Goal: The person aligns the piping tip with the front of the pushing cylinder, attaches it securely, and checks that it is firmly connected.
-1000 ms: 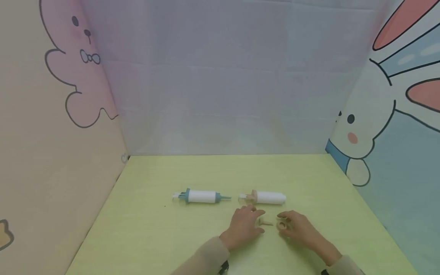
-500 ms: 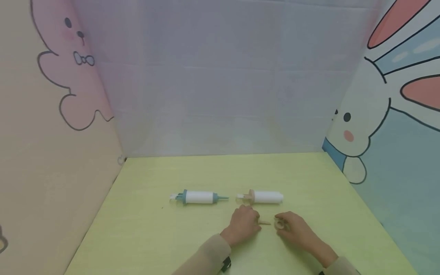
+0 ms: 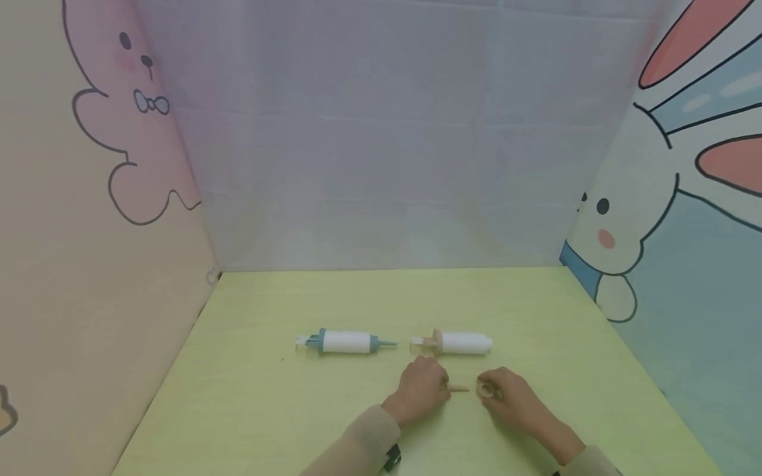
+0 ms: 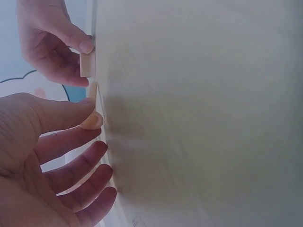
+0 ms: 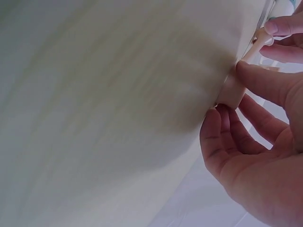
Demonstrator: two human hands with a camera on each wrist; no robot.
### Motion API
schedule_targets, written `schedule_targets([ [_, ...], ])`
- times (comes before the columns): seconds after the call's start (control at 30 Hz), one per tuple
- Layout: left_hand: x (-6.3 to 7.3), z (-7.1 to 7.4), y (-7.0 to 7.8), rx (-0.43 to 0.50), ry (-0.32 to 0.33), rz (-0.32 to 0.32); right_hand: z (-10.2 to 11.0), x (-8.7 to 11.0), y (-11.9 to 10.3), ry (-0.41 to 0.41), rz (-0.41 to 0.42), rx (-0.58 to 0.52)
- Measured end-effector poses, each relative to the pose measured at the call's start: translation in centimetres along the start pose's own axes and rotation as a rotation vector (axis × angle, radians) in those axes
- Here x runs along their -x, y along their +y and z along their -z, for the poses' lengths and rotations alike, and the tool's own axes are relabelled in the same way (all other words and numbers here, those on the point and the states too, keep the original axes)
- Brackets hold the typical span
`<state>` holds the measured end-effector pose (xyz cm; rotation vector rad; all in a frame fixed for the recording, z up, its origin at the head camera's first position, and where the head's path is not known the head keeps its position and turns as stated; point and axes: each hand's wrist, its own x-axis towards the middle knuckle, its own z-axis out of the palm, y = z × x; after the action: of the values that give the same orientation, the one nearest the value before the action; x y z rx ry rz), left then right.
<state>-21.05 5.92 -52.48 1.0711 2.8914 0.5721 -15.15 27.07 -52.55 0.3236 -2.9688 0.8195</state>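
My left hand (image 3: 419, 391) pinches a small beige nozzle (image 3: 459, 389) between thumb and index finger, and its thin tip points right. In the left wrist view the nozzle's round base (image 4: 93, 121) shows at those fingertips, while the other fingers are spread and bent. Just to the right, my right hand (image 3: 519, 403) grips a beige ring (image 3: 485, 389) at its sides. From the right wrist the ring (image 5: 232, 90) appears as a short, smooth-walled piece standing at the table surface. A narrow gap separates nozzle tip and ring in the head view.
Behind the hands lie two white-barrelled, syringe-like tubes: one with blue-green ends and a nozzle (image 3: 347, 342), the other with a beige collar and a bare white front (image 3: 464, 342). The yellow-green table (image 3: 256, 396) meets a pale back wall and cartoon-printed side walls.
My left thumb and fingers, parted around the nozzle's base a second ago, have come together on it. The right fingers have drawn in around the ring. The tubes stay put.
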Motion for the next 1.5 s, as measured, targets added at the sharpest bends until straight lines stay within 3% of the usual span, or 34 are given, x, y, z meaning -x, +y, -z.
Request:
schedule_targets([
  [0.3, 0.1, 0.3, -0.7, 0.102, 0.014, 0.020, 0.3, -0.2, -0.1, -0.007, 0.014, -0.008],
  [0.6, 0.7, 0.8, -1.9, 0.189, 0.089, 0.041, 0.7, -0.6, -0.3, 0.016, 0.083, -0.041],
  [0.77, 1.2, 1.6, -3.0, 0.271, 0.127, 0.043, 0.8, -1.3, -0.9, 0.035, 0.074, -0.054],
  [0.97, 1.5, 2.7, -4.1, 0.354, 0.133, 0.098, 0.9, -2.0, -1.7, 0.042, 0.065, -0.059],
  [1.23, 2.0, 3.9, -4.9, 0.373, 0.164, 0.140, 0.7, -3.0, -2.6, 0.036, 0.070, -0.085],
  [1.5, 2.6, 5.2, -5.6, 0.385, 0.186, 0.161, 0.8, -4.0, -4.2, 0.056, 0.130, -0.147],
])
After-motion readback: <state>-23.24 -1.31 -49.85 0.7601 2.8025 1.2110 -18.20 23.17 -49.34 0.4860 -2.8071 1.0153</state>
